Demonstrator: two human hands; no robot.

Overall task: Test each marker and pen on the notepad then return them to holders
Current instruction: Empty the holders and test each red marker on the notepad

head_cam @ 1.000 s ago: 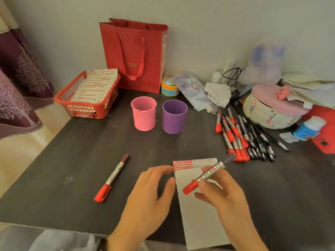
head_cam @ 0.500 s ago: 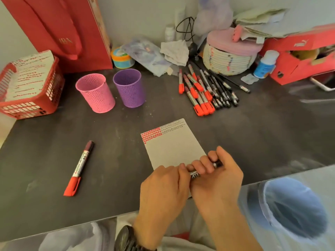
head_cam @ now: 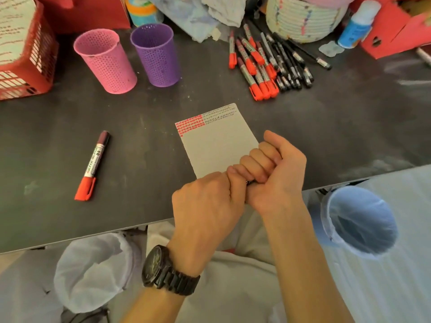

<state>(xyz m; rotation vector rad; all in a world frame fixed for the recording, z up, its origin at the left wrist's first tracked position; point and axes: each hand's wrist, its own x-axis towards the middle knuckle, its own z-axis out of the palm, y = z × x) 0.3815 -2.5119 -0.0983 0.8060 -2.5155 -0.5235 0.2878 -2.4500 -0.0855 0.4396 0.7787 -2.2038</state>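
Note:
My left hand [head_cam: 207, 203] and my right hand [head_cam: 272, 173] meet over the near end of the grey notepad [head_cam: 217, 138]. Both grip one marker [head_cam: 249, 182], almost wholly hidden inside the fists; only a sliver shows between them. The notepad has red and black test marks along its top edge. A capped red marker [head_cam: 93, 165] lies alone on the dark table [head_cam: 140, 136] to the left. A pile of red and black markers and pens [head_cam: 263, 64] lies at the back right. The pink holder [head_cam: 105, 61] and purple holder [head_cam: 155, 54] stand upright at the back.
A red basket [head_cam: 25, 57] with paper sits at the far left, a red bag behind the holders. A woven basket [head_cam: 300, 17], a blue-and-white bottle [head_cam: 356, 26] and a red box [head_cam: 396, 29] crowd the back right. Two lined bins stand below the table's front edge.
My right hand brought the marker down from above the notepad toward me, and my left hand closed on its other end. The view tilted downward.

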